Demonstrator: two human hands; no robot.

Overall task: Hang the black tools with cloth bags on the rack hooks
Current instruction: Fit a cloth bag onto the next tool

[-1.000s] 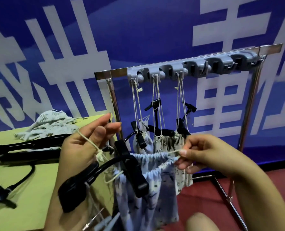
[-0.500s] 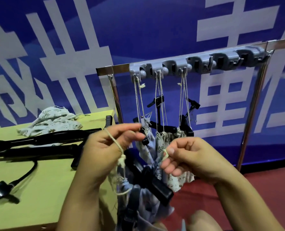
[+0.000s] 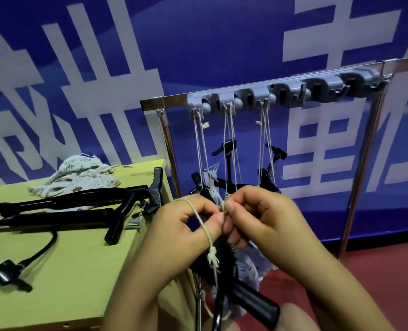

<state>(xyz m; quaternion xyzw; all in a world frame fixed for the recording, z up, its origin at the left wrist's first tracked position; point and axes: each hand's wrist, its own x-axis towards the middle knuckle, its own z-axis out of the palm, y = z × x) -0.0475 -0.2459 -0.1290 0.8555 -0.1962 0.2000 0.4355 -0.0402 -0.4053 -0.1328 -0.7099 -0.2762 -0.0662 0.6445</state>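
My left hand [image 3: 186, 225] and my right hand [image 3: 265, 216] meet in front of the rack, each pinching the cream drawstring [image 3: 204, 229] of a pale blue cloth bag [image 3: 250, 266]. A black tool [image 3: 253, 304] in that bag hangs below my hands. One knotted cord end dangles over my left hand. Above, the grey hook strip [image 3: 281, 94] on the metal rack [image 3: 155, 102] carries three bagged black tools [image 3: 229, 163] by their strings on its left hooks. The hooks to the right are bare.
A yellow-green table [image 3: 74, 259] stands at the left with more black tools [image 3: 67, 206], a floral cloth bag [image 3: 79, 175] and a cabled clip [image 3: 5, 274]. The rack's right leg [image 3: 360, 177] stands on red floor. A blue banner wall is behind.
My hands have come together, from apart with the bag mouth stretched open to touching at the fingertips. The bag and tool have dropped lower beneath them.
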